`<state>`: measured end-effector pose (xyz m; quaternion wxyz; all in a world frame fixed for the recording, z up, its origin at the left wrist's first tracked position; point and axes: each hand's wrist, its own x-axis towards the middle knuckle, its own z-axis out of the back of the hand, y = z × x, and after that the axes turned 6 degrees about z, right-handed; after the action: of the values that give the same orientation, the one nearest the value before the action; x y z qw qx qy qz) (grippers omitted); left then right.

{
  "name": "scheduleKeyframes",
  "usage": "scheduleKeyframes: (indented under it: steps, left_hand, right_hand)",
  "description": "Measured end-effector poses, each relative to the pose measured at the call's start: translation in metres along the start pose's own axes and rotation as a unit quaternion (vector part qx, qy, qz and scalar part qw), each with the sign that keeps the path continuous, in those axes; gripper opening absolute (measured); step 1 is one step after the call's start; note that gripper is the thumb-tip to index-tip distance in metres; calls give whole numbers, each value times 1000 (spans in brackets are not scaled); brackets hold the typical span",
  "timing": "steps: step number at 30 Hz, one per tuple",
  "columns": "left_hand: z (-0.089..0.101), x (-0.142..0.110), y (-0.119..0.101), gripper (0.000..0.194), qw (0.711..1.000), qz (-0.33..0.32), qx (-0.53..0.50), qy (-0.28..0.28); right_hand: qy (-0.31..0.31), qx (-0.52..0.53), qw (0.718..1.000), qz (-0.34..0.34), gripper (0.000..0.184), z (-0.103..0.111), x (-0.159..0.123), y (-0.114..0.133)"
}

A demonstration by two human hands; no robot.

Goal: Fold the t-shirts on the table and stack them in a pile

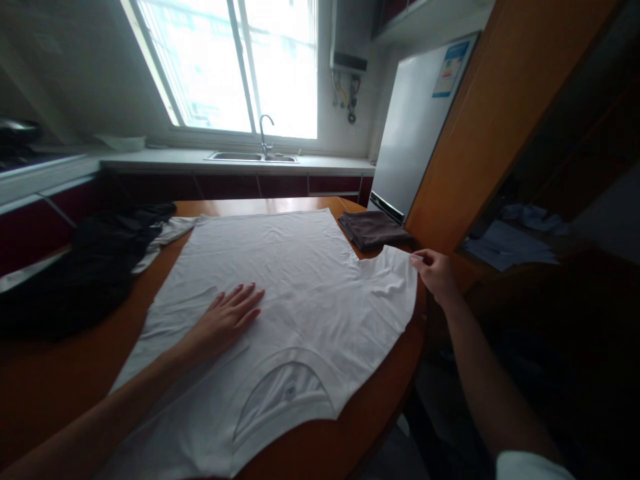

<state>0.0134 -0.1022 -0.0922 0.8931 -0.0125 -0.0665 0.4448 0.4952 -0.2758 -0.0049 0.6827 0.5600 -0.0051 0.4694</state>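
Observation:
A white T-shirt [295, 267] lies spread flat on the wooden table [60, 387], its neck opening nearest me. My left hand [227, 319] rests flat on the middle of the shirt, fingers stretched out and together. My right hand [436, 272] pinches the edge of the shirt's right sleeve at the table's right side.
A folded brown cloth [373, 229] sits at the table's far right corner. A heap of dark clothes [85, 267] covers the left side. Beyond are a counter with a sink [253, 157], a window, a grey fridge [417, 127] and a wooden cabinet [495, 120].

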Motion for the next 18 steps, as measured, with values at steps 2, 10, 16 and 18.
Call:
scheduleKeyframes:
  steps: [2,10,16,18]
  left_hand:
    - [1,0,0,56,1000,-3,2,-2]
    - [3,-1,-1,56,1000,-2,6,-3]
    - [3,-2,-2,57,1000,4,-6,12]
    - [2,-2,-1,57,1000,4,-8,8]
  right_hand:
    - [53,26,996,65,25,-15,-5,39]
    - [363,153,913,106,39,-80,-14,98]
    - [242,75,964,76,21,-105,49,38]
    - [235,38,968,72,19,-116,63,19]
